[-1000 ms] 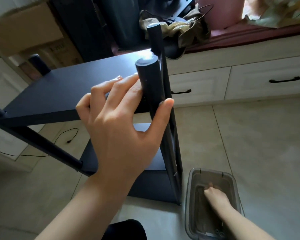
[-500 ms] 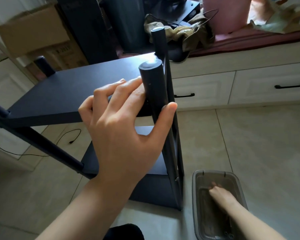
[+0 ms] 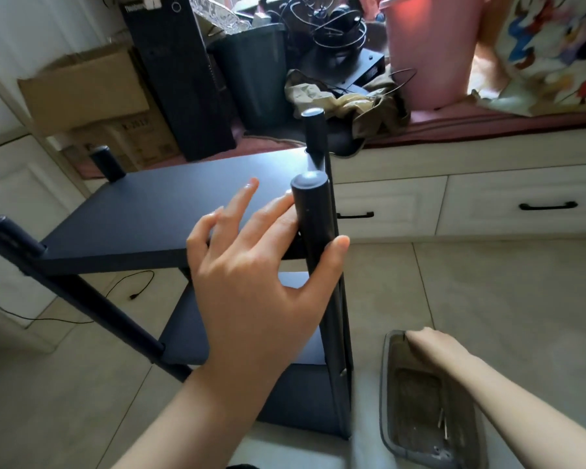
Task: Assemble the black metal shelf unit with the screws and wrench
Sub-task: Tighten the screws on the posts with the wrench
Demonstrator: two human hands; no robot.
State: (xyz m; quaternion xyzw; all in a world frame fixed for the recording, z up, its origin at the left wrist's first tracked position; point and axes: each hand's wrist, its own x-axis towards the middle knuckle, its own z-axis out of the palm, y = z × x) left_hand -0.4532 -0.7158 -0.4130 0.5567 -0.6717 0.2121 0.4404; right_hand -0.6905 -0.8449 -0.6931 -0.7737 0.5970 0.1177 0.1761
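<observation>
The left hand (image 3: 251,282) is at the near right post (image 3: 313,231) of the shelf unit (image 3: 170,211). Its thumb lies against the right side of the post, its fingers reach along the left side over the top shelf edge, and they are spread and nearly straight, not wrapped round the tube. The right hand (image 3: 430,343) is low at the right, over the far end of a clear plastic tray (image 3: 386,401) on the floor. Its fingers are turned away from the camera; whether it holds anything cannot be told.

The shelf unit stands on the tiled floor (image 3: 487,299), left of centre, just beside the tray. It is matt black metal with round tubular posts ending in rounded caps. The flat top shelf shows a bright glare patch at its far right corner. A lower shelf (image 3: 183,333) is visible beneath it, and a further dark panel sits near the floor. Four post tops are visible: near right, far right (image 3: 313,130), far left (image 3: 107,162) and near left (image 3: 0,228).

In the tray lie a few small metal pieces (image 3: 442,428) near its near end; their type is too small to tell.

Beyond the unit runs a white cabinet with black drawer handles (image 3: 547,206). On the ledge above sit a pink bucket (image 3: 433,52), crumpled cloth (image 3: 349,99), a black computer tower (image 3: 180,79) and cardboard boxes (image 3: 88,93). A thin black cable (image 3: 129,286) lies on the floor at the left.
</observation>
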